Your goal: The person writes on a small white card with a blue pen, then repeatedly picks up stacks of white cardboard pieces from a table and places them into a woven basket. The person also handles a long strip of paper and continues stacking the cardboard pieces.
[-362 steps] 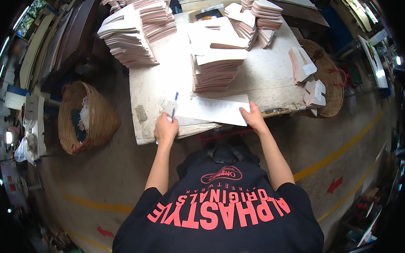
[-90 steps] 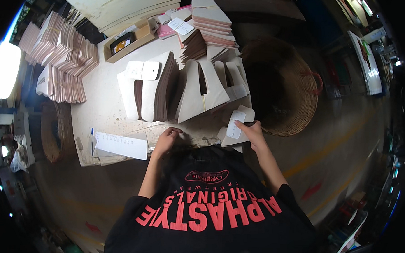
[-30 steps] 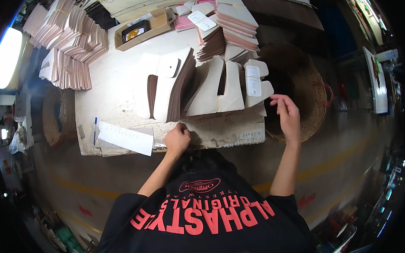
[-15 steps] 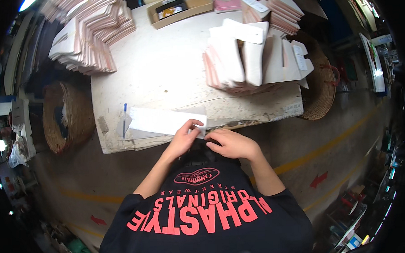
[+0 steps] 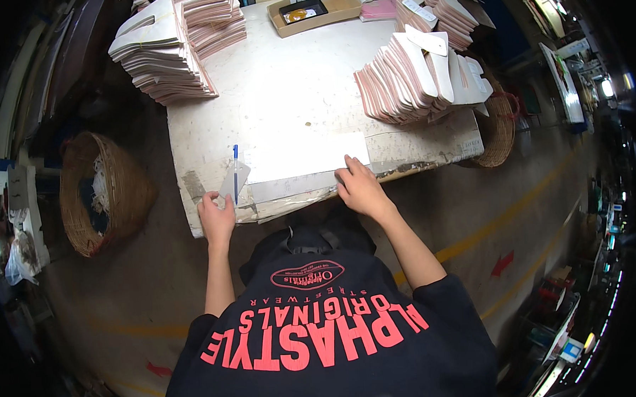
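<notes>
A long white sheet of paper (image 5: 305, 158) lies along the near side of the table, over a greyish written sheet (image 5: 289, 188). My right hand (image 5: 361, 188) rests at the right end of the papers, fingertips on them and fingers apart. At the front left edge of the table is my left hand (image 5: 216, 216), thumb and fingers parted, by the lower corner of a small grey card (image 5: 226, 180). Whether it touches the card is hard to tell. A blue pen (image 5: 236, 175) lies over the card, pointing away from me.
Stacked white and pink cut pieces (image 5: 166, 52) stand at the far left, with another stack (image 5: 398, 81) on the right. A shallow cardboard box (image 5: 315, 11) sits at the back. Woven baskets flank the table, one left (image 5: 119, 193) and one right (image 5: 496, 137).
My left hand has left the sheet's right end and moved left to the table edge by the card. My right hand has shifted slightly up and right. The white sheet now lies flatter and straighter.
</notes>
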Demonstrator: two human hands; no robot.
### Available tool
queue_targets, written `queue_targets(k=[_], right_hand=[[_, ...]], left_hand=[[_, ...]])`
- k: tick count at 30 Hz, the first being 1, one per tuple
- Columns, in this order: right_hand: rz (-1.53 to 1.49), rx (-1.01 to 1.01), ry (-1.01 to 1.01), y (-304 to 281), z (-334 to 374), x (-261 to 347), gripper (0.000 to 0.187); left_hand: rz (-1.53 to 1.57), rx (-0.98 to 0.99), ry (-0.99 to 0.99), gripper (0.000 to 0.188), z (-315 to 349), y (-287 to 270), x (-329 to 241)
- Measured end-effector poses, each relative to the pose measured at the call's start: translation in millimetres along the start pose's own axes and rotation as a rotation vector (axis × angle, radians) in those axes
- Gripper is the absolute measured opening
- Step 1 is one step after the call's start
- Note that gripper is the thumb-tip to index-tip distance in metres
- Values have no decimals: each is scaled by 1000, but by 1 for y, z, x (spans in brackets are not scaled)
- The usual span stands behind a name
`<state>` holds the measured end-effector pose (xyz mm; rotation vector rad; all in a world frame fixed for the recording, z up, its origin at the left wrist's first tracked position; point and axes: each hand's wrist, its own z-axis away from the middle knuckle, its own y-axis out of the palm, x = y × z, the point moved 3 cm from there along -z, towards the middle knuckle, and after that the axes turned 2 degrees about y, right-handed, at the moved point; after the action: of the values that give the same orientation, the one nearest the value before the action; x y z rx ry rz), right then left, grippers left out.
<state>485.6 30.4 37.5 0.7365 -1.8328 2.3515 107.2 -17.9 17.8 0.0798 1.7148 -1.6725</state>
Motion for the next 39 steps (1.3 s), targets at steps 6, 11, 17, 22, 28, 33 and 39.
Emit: queue_targets(k=[6, 11, 17, 22, 28, 33, 39], right_hand=[[-299, 7, -130, 8, 13, 38, 26], [-369, 114, -140, 20, 13, 56, 24], [-160, 199, -159, 26, -1, 50, 23], [-41, 150, -69, 23, -19, 31, 20], [-107, 33, -85, 31, -21, 31, 18], [-260, 132, -130, 38, -13, 37, 18], [-651, 280, -39, 40, -10, 42, 23]], left_hand=[[-130, 71, -3, 40, -7, -4, -12], [-82, 137, -32, 39, -20, -8, -19], [-176, 235, -27, 39, -24, 7, -34], [-96, 163, 0, 30, -24, 9, -20], [-65, 140, -5, 32, -17, 4, -12], [-178, 107, -29, 37, -10, 7, -30], [-101, 139, 13, 35, -15, 4, -30]])
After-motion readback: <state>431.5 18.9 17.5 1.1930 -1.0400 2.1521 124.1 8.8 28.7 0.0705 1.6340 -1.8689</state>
